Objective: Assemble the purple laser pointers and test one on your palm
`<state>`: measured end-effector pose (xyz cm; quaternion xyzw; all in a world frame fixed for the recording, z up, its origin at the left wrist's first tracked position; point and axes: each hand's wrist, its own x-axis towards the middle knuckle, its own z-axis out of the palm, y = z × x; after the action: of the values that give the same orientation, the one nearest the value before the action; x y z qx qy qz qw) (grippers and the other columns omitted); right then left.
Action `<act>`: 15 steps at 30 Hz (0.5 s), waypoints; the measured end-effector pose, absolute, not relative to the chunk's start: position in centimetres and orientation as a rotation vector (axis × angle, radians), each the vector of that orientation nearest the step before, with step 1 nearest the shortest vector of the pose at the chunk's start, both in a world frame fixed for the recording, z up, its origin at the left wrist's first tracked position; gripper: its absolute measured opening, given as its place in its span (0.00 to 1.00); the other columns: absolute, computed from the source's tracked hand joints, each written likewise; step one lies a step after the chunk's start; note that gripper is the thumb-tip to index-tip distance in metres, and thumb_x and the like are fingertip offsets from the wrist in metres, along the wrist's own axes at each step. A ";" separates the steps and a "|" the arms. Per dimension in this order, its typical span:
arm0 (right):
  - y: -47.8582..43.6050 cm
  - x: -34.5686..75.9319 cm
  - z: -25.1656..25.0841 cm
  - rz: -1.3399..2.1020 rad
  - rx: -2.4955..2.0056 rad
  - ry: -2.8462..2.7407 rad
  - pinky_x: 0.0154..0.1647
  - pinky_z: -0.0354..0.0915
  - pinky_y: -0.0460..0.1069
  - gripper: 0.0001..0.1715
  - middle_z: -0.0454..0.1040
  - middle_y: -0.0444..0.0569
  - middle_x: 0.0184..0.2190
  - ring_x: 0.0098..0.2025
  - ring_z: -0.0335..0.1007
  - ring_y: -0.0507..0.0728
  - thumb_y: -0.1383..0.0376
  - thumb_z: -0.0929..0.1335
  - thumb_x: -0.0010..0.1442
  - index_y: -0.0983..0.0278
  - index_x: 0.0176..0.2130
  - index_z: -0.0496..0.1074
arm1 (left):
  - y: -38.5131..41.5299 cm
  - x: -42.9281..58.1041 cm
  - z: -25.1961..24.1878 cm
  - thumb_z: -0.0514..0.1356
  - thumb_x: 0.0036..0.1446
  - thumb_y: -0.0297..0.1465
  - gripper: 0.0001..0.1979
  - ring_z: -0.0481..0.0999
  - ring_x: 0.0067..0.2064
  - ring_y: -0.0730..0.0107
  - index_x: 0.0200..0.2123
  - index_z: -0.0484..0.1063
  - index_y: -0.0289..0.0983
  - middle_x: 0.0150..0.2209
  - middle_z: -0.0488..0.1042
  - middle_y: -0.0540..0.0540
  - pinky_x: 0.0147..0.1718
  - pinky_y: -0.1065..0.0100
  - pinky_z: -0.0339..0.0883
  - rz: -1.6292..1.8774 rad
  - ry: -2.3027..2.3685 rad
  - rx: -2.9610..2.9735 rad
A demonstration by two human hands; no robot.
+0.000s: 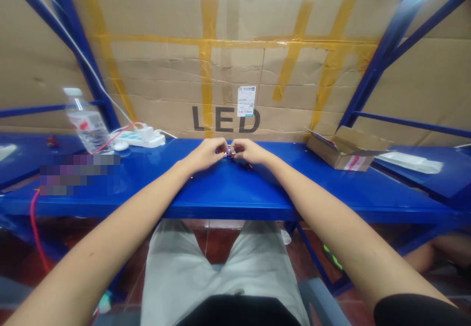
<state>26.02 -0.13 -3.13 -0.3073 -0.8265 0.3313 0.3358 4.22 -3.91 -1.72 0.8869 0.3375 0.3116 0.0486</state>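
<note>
My left hand (208,153) and my right hand (248,151) meet over the far middle of the blue metal shelf (228,193). Both have their fingers pinched together around a small purple and metallic part (230,152), too small to name. A tiny dark piece (249,167) lies on the shelf just under my right hand. Both forearms stretch out straight from the bottom corners of the view.
A plastic water bottle (85,124) stands at the left, beside a white power strip (142,137) with a red cable (35,228). An open cardboard box (346,150) sits at the right. A taped cardboard wall (235,61) marked LED backs the shelf.
</note>
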 end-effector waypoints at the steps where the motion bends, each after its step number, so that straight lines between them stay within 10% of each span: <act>1: 0.0 26.0 -3.2 0.878 -0.802 -2.147 0.44 0.68 0.52 0.12 0.77 0.45 0.31 0.38 0.73 0.56 0.76 0.69 0.45 0.64 0.32 0.69 | -4.1 4.6 -1.7 0.59 0.59 0.29 0.04 0.75 0.38 0.67 0.38 0.72 0.37 0.36 0.78 0.47 0.39 0.68 0.67 1.051 0.992 2.719; 15: 0.3 25.6 -3.2 0.969 -0.696 -2.083 0.44 0.69 0.52 0.13 0.76 0.44 0.31 0.38 0.74 0.56 0.73 0.71 0.44 0.64 0.33 0.68 | -4.1 6.0 -2.5 0.57 0.64 0.25 0.04 0.76 0.42 0.67 0.40 0.72 0.37 0.40 0.77 0.45 0.43 0.68 0.67 1.216 0.766 2.906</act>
<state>25.60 0.33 -3.20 -0.2702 -0.8088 0.3764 0.3621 5.96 -4.10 -2.49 0.8952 0.2361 0.3746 -0.0501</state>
